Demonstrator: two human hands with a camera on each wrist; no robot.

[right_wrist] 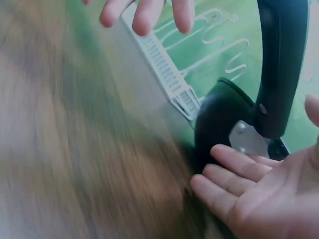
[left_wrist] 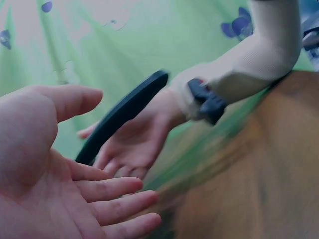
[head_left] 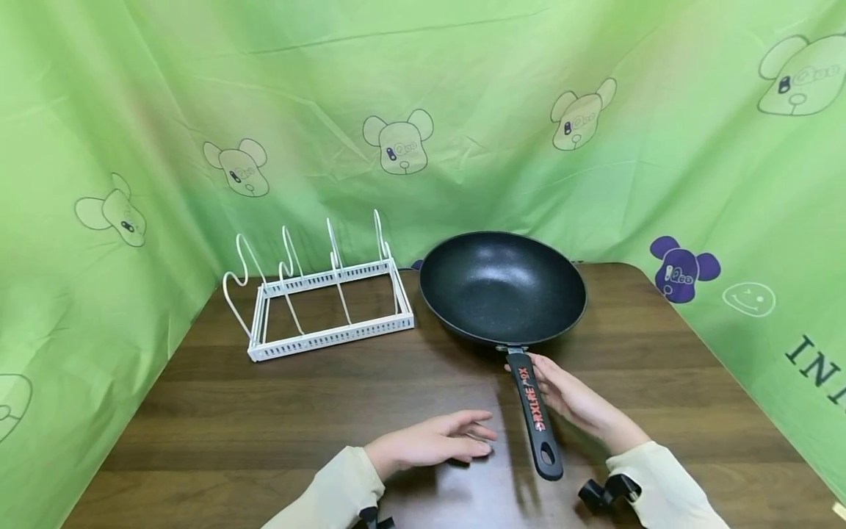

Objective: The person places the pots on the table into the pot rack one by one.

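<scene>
A black wok-style frying pan (head_left: pixel 502 294) with a long black handle (head_left: pixel 532 411) sits at the back right of the wooden table, its handle toward me. My right hand (head_left: pixel 571 397) is at the handle's right side near the pan, with fingertips reaching beneath it. In the right wrist view, that hand's fingers (right_wrist: pixel 232 179) are fairly straight under the handle's root; whether they touch it I cannot tell. Left of the handle, my left hand (head_left: pixel 436 441) hovers with loosely extended fingers and holds nothing. Its open palm (left_wrist: pixel 45 184) shows in the left wrist view.
A white wire pan rack (head_left: pixel 330 340) with several upright loops stands on the table (head_left: pixel 264 433), left of the pan. Green cloth (head_left: pixel 476 191) with printed bear heads hangs behind and along both sides. A dark device (head_left: pixel 608 492) is strapped at the right wrist.
</scene>
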